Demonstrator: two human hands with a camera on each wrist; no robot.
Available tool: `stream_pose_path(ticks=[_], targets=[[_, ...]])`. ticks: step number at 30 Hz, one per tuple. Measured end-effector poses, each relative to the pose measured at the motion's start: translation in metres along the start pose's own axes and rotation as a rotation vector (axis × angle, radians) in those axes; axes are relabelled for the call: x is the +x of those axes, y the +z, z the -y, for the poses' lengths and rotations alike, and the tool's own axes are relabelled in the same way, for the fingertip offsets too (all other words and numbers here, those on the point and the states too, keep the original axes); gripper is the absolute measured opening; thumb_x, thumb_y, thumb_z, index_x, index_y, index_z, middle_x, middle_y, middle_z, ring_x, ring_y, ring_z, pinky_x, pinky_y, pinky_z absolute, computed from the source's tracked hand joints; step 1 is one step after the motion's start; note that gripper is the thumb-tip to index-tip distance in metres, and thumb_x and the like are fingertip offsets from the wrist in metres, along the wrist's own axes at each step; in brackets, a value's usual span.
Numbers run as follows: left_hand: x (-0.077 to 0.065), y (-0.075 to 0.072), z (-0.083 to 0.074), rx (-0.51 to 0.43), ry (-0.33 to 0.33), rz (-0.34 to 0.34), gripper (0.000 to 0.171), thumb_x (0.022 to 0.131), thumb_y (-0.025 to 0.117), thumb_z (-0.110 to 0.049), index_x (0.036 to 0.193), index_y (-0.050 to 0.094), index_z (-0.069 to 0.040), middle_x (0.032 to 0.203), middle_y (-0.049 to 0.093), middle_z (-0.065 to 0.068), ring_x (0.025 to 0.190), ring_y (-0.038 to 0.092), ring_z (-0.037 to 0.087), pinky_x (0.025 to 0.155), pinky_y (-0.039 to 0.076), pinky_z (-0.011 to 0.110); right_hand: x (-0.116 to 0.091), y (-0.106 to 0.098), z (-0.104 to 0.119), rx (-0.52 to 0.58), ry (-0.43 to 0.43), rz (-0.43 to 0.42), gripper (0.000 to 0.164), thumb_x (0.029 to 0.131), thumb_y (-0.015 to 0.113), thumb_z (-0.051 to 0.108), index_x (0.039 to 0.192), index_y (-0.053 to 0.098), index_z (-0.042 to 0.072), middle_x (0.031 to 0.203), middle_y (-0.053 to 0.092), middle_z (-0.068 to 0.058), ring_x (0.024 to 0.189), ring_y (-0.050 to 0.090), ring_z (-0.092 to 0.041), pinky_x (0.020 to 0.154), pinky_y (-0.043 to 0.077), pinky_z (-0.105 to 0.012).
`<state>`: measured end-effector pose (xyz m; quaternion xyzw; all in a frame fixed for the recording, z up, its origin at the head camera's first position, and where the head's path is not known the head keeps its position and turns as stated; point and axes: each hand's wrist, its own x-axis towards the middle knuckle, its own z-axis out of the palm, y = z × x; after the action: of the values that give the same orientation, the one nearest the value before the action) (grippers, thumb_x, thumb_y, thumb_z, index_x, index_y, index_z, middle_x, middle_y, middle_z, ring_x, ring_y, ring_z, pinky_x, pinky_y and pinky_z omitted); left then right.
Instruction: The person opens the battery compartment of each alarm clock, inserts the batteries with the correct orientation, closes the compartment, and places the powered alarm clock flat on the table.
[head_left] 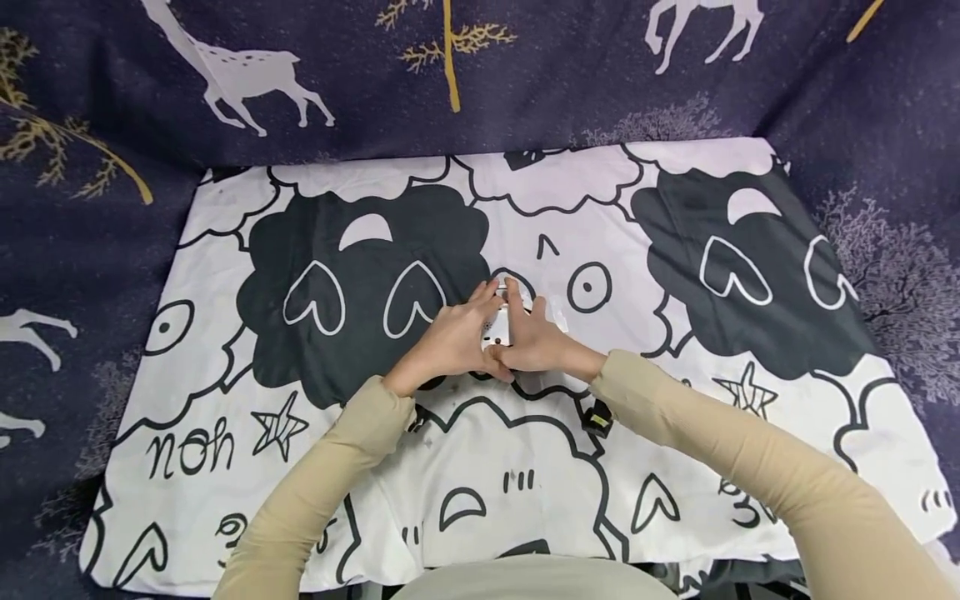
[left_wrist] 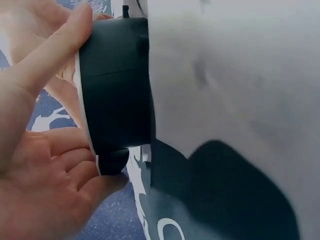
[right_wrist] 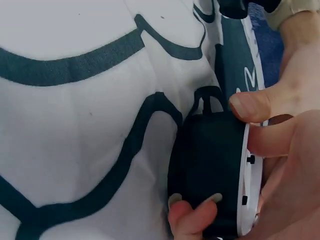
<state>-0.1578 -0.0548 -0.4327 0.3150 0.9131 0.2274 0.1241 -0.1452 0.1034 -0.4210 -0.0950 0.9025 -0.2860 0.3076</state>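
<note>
Head view: left hand (head_left: 450, 340) and right hand (head_left: 538, 340) both grip the dark-backed white device (right_wrist: 207, 160), mid-counter (head_left: 225, 483), between them. Likely failure: uneven squeeze at the rim tips it and it slips. Crowded fingers could also snag the small black pegs (right_wrist: 251, 160). Can't tell if anything's loose.

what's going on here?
A person has both hands on a small dark-sided device with a white top face, which sits on a black-and-white patterned cloth. The left hand and right hand grip it from opposite sides, and together cover much of its top. Can't tell exactly what the device is.
</note>
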Motion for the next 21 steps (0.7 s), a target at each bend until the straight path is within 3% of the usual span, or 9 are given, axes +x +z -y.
stream_pose_path(ticks=[3, 5, 8, 10, 15, 21], targets=[[-0.0019, -0.0001, 0.0003, -0.010, -0.003, 0.019, 0.107, 0.052, 0.081, -0.056, 0.137, 0.041, -0.007, 0.151, 0.020, 0.013, 0.140, 0.020, 0.028, 0.095, 0.042, 0.047, -0.0002, -0.0003, -0.0016, -0.024, -0.011, 0.028, 0.100, 0.085, 0.053, 0.040, 0.142, -0.026, 0.015, 0.139, -0.002, -0.043, 0.057, 0.058, -0.024, 0.057, 0.047, -0.030], [-0.0034, -0.0007, 0.0008, -0.011, -0.005, 0.023, 0.108, 0.052, 0.081, -0.056, 0.138, 0.039, -0.006, 0.152, 0.019, 0.012, 0.140, 0.018, 0.027, 0.096, 0.041, 0.046, 0.0001, -0.0008, -0.0019, -0.025, -0.022, 0.042, 0.101, 0.086, 0.052, 0.046, 0.142, -0.027, 0.015, 0.140, -0.009, -0.043, 0.079, 0.063, -0.034, 0.069, 0.050, -0.035], [-0.0052, -0.0020, 0.0022, -0.006, -0.006, 0.014, 0.108, 0.052, 0.082, -0.055, 0.138, 0.039, -0.005, 0.152, 0.019, 0.012, 0.140, 0.019, 0.026, 0.097, 0.041, 0.045, 0.0015, -0.0005, -0.0020, -0.009, -0.044, 0.044, 0.104, 0.085, 0.052, 0.052, 0.142, -0.027, 0.013, 0.139, -0.015, -0.043, 0.106, 0.054, -0.043, 0.085, 0.047, -0.041], [-0.0061, -0.0026, 0.0031, -0.005, -0.006, 0.007, 0.109, 0.052, 0.082, -0.054, 0.139, 0.038, -0.004, 0.152, 0.020, 0.012, 0.140, 0.019, 0.026, 0.097, 0.041, 0.045, 0.0020, 0.0007, -0.0027, -0.004, -0.061, 0.032, 0.105, 0.085, 0.052, 0.053, 0.142, -0.026, 0.012, 0.139, -0.016, -0.044, 0.105, 0.054, -0.043, 0.085, 0.047, -0.042], [-0.0072, -0.0022, 0.0042, -0.002, -0.008, 0.004, 0.110, 0.053, 0.081, -0.055, 0.139, 0.037, -0.003, 0.151, 0.020, 0.012, 0.140, 0.019, 0.025, 0.099, 0.040, 0.043, 0.0037, 0.0041, -0.0049, -0.017, -0.074, -0.005, 0.105, 0.084, 0.054, 0.053, 0.143, -0.024, 0.013, 0.140, -0.011, -0.043, 0.081, 0.061, -0.033, 0.079, 0.048, -0.042], [-0.0063, -0.0012, 0.0048, 0.002, 0.005, 0.004, 0.109, 0.053, 0.081, -0.055, 0.139, 0.037, -0.003, 0.151, 0.020, 0.012, 0.140, 0.019, 0.025, 0.100, 0.040, 0.041, 0.0034, 0.0038, -0.0067, 0.028, -0.070, -0.003, 0.105, 0.083, 0.057, 0.052, 0.144, -0.023, 0.018, 0.141, -0.010, -0.041, 0.091, 0.059, -0.036, 0.083, 0.047, -0.044]])
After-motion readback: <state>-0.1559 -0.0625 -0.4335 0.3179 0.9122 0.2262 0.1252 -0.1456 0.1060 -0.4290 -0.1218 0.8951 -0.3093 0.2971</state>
